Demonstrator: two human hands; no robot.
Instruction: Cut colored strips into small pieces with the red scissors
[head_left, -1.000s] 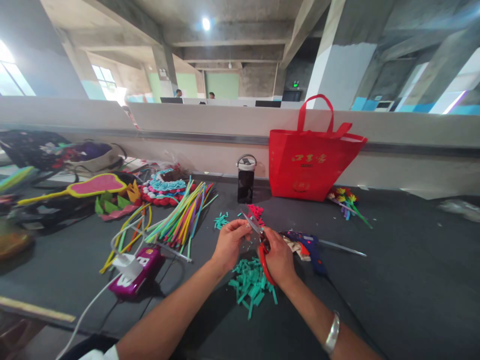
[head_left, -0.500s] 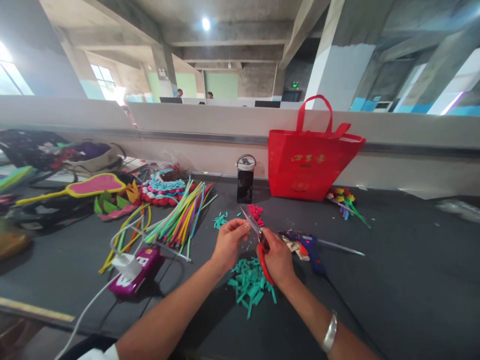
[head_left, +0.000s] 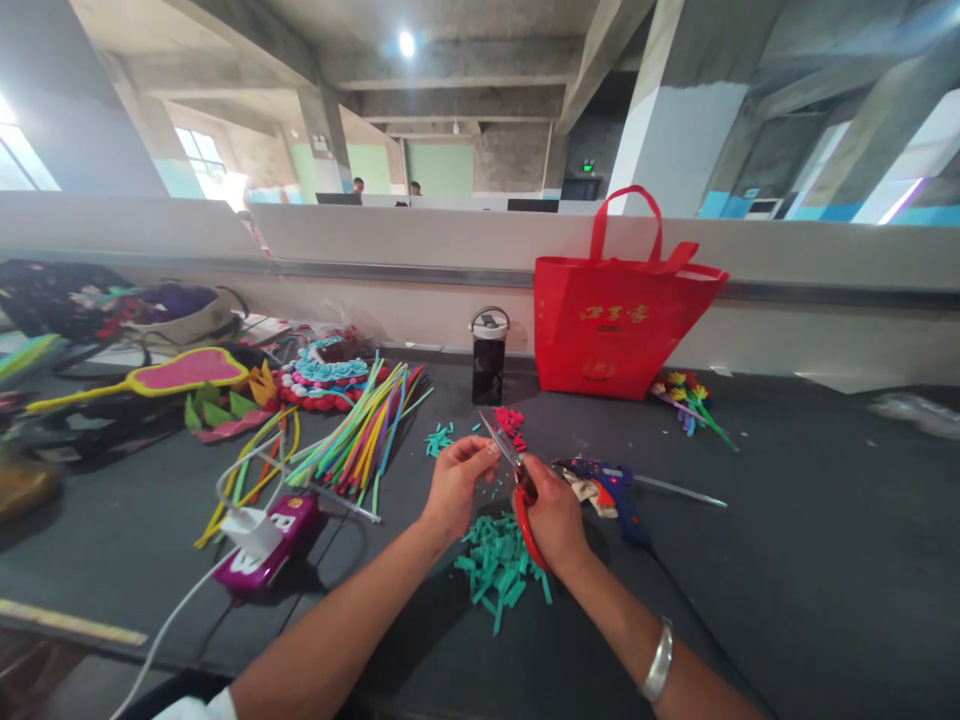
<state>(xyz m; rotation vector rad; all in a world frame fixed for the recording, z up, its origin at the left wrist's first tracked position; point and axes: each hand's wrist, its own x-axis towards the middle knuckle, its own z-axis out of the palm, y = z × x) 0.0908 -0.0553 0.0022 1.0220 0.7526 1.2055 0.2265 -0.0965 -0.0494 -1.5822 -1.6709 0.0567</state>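
Observation:
My right hand (head_left: 553, 510) is wrapped round the red handles of a pair of scissors (head_left: 501, 440), whose blades point up and to the left. The fingertips of my left hand (head_left: 459, 485) are pinched together right beside the blades; the small piece between them is too tiny to make out. Below both hands lies a heap of green cut strips (head_left: 501, 570). Just past the blades sit a small pile of red bits (head_left: 510, 425) and, further left, a few small green bits (head_left: 439, 440).
A blue glue gun (head_left: 619, 492) with its cord lies right of my hands. Coloured pipe cleaners (head_left: 367, 435) and a purple power strip (head_left: 270, 550) are on the left. A black bottle (head_left: 489, 365) and a red bag (head_left: 615, 330) stand at the back.
The view has shifted very slightly. Both hands and the scissors keep nearly the same pose.

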